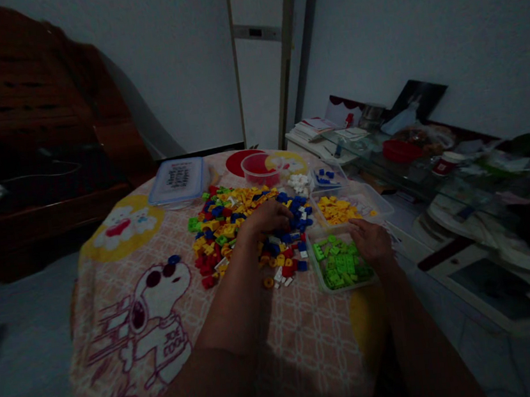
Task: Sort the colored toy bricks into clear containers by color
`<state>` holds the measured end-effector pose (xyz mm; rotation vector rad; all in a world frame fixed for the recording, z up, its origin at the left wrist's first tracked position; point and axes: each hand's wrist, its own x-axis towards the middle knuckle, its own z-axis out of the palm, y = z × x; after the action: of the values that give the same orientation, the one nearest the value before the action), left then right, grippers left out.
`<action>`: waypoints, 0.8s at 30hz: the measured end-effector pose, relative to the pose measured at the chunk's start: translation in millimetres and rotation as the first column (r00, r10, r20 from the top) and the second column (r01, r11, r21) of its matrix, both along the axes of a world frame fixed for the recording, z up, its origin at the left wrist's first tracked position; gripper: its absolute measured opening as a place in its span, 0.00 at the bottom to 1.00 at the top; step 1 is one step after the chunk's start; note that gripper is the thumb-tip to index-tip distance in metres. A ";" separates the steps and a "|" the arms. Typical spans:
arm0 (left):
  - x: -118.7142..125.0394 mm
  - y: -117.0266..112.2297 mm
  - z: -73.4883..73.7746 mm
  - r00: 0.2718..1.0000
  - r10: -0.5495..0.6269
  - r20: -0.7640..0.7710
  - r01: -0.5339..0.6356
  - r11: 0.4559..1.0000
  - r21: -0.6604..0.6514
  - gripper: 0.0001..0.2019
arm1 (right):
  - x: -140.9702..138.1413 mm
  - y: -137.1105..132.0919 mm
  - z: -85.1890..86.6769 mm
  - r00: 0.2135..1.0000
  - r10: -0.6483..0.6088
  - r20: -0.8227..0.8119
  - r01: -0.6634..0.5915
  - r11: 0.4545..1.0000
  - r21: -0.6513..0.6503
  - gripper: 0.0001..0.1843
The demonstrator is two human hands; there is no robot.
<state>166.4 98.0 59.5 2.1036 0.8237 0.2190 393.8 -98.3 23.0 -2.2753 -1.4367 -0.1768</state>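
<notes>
My left hand (pixel 271 217) is over the right part of a heap of mixed toy building bricks (pixel 223 226), its fingers bent down and together among blue bricks (pixel 301 210). What its fingertips pinch, if anything, is hidden. At the right, my right hand (pixel 371 240) is closed over the upper right corner of a clear plastic box (pixel 317 274) holding green bricks (pixel 341 263). Just behind that box stands another clear box (pixel 386 204) with yellow bricks (pixel 336 209). A smaller clear box (pixel 342 179) farther back contains a few blue bricks (pixel 325 176).
White bricks (pixel 299 184) lie beside a round clear tub (pixel 261 168). A blue-rimmed lidded container (pixel 178 180) sits at the table's back left. A patterned cloth (pixel 302 342) covers the round table. The cluttered glass-topped stand (pixel 387 167) is to the right, a wooden bench (pixel 108 140) to the left.
</notes>
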 end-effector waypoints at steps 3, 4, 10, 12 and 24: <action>-18.4 14.6 1.3 0.995 0.096 0.019 -0.098 0.980 0.176 0.15 | 0.5 0.4 -2.0 1.000 -0.011 0.008 0.011 1.000 0.008 0.23; -24.0 17.9 1.7 0.993 0.120 0.016 -0.121 0.977 0.176 0.15 | 0.7 0.6 -2.4 1.000 -0.010 0.013 0.010 1.000 0.012 0.23; -37.5 20.3 7.6 0.990 0.065 -0.128 -0.045 0.987 0.157 0.10 | -0.6 1.3 1.0 1.000 -0.010 0.021 0.010 1.000 -0.012 0.23; -35.6 18.3 8.6 0.982 0.018 -0.187 0.015 0.984 0.175 0.08 | -1.5 1.5 3.0 1.000 -0.019 0.010 0.019 0.999 -0.033 0.23; -45.7 15.9 16.0 0.971 0.219 -0.100 -0.182 0.940 0.288 0.10 | -2.8 3.2 2.5 1.000 0.014 0.004 -0.014 1.000 0.005 0.22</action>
<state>120.7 113.9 75.5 2.3121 1.1450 0.3243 391.1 -95.1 25.5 -2.2617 -1.4524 -0.1803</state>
